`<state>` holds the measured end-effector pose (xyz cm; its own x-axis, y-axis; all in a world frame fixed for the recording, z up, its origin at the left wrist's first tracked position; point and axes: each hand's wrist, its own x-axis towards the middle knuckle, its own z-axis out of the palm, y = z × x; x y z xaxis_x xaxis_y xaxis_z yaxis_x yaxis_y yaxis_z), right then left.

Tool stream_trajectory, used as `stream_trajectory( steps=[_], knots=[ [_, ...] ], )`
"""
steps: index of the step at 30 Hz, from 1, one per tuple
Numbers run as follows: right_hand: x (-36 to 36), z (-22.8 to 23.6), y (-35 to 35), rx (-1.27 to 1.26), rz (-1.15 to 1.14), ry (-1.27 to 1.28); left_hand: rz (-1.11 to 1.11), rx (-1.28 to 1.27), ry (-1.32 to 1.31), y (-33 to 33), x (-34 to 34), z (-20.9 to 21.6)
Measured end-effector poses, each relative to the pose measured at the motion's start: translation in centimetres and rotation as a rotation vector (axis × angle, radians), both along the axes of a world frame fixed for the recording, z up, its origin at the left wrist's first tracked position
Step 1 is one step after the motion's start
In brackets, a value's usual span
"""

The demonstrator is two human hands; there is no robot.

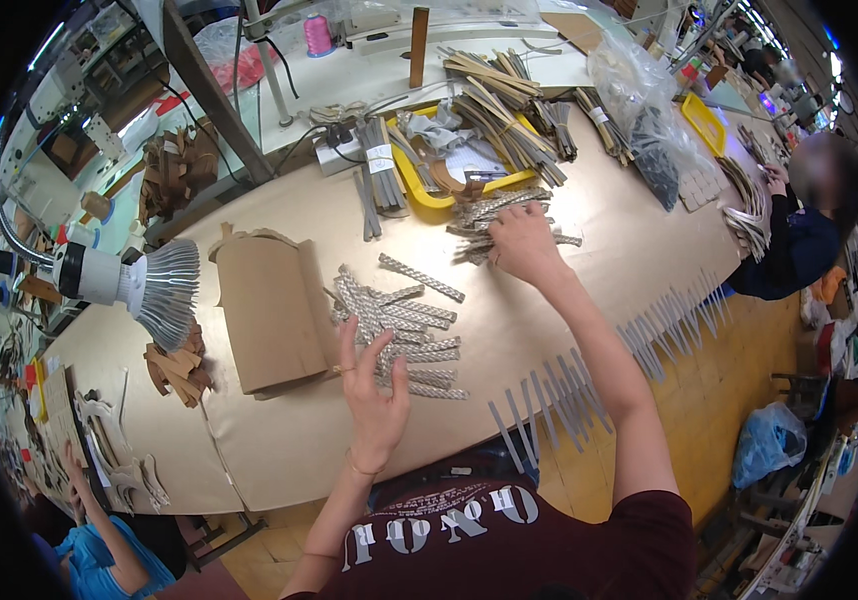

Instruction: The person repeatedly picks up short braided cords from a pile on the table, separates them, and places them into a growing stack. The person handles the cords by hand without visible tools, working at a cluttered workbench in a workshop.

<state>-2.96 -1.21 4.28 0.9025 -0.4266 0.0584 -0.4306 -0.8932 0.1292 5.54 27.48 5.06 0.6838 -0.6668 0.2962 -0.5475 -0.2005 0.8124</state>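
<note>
On the table [294, 445], the cardboard [269, 315] lies between the lamp [164, 290] on its left and the strips [414, 318] on its right, with a second pile [479, 213] farther right, just before the tray [431, 201].

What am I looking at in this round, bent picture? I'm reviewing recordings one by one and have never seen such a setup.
There is no robot here, just a person's two bare hands. A wide fisheye camera worn on the head looks down at them, which is why straight edges curve.

The left hand, fingers spread, is at a loose pile of grey-and-white braided strips. The right hand is on a second bunch of braided strips; whether it grips any is hidden.

Also on the shiny tan table are a brown cardboard piece and, farther back, a yellow plastic tray holding assorted material.
</note>
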Motion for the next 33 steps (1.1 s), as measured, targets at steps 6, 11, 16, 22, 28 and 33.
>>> stream_trajectory(
  steps=[6,11,16,22,28,33],
  knots=[
    [-3.7,0.9,-2.5,0.499,-0.249,-0.451,0.029,-0.024,0.044,1.1,0.6,0.1],
    [-5.0,0.1,-1.5,0.941,-0.224,-1.198,0.035,-0.023,0.089,1.7,1.0,-0.1],
    [-5.5,0.0,1.9,1.265,-0.152,-1.647,0.032,-0.057,0.115,1.8,0.6,-0.1],
    [-5.4,-3.4,8.4,1.052,-0.333,-1.198,-0.028,-0.042,0.179,1.9,-0.2,0.2],
    [-5.1,-4.0,10.1,1.017,-0.323,-0.856,-0.124,-0.041,0.237,2.6,-1.3,0.5],
    [-5.7,1.1,13.8,1.490,-0.121,-0.416,-0.221,-0.167,0.570,1.5,-0.8,0.7]
  ],
)
